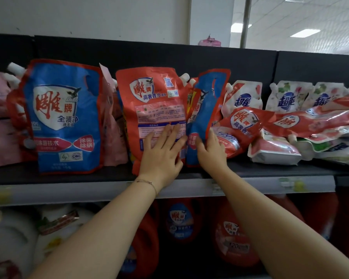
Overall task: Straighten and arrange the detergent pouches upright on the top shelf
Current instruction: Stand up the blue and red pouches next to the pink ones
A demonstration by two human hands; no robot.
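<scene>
While the top shelf [89, 176] runs across the whole view, a big blue pouch [67, 117] stands upright on it at 9 o'clock of the hands, clear of both. The red pouch [153, 105] stands upright, rising toward 12 o'clock from the left hand [161, 154], whose straight fingers press flat on its lower front. Touching it at 3 o'clock, the narrow blue pouch [207, 105] stands turned sideways and tilted; the right hand [212, 152] grips its lower part, thumb on the right edge, fingers on the front. The hands sit side by side, slightly apart. A heap of fallen red pouches [248, 125] lies at 3 o'clock of the right hand. A thin bracelet [147, 182] circles the left wrist
</scene>
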